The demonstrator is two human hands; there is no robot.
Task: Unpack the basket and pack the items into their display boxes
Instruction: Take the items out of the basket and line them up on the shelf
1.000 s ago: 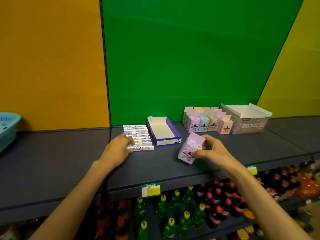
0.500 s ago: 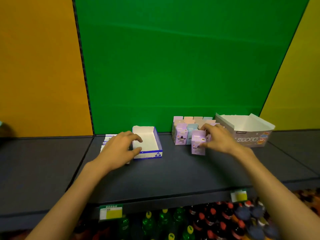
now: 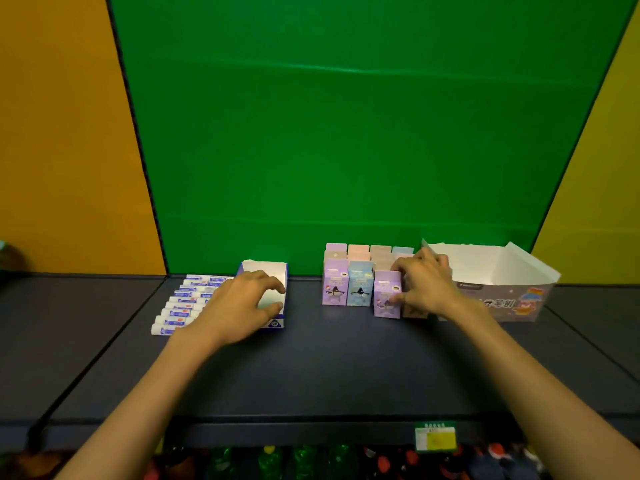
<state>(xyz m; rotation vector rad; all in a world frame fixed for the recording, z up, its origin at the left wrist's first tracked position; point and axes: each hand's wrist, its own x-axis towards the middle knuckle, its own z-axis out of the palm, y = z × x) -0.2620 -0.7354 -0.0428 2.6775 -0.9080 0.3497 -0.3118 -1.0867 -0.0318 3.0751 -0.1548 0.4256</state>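
Note:
On the dark shelf (image 3: 329, 368) stands a small blue-and-white display box (image 3: 273, 320), its inside bare. My left hand (image 3: 242, 303) hovers over it with fingers loosely curled, holding nothing. Left of that box lie several white-and-blue stick packs (image 3: 183, 303) in a row. At the right, several pastel cartons (image 3: 349, 285) stand in rows. My right hand (image 3: 426, 285) grips a purple carton (image 3: 386, 299) standing at the front of those rows. Behind that hand sits the large grey display box (image 3: 502, 299), open on top.
Orange, green and yellow panels form the back wall. A price tag (image 3: 435, 438) hangs on the shelf's front edge, with bottles on the shelf below. The basket is out of view.
My right hand carried the purple carton from the front of the shelf back to the pastel rows and set it upright. My left hand left the stick packs and moved over the blue box.

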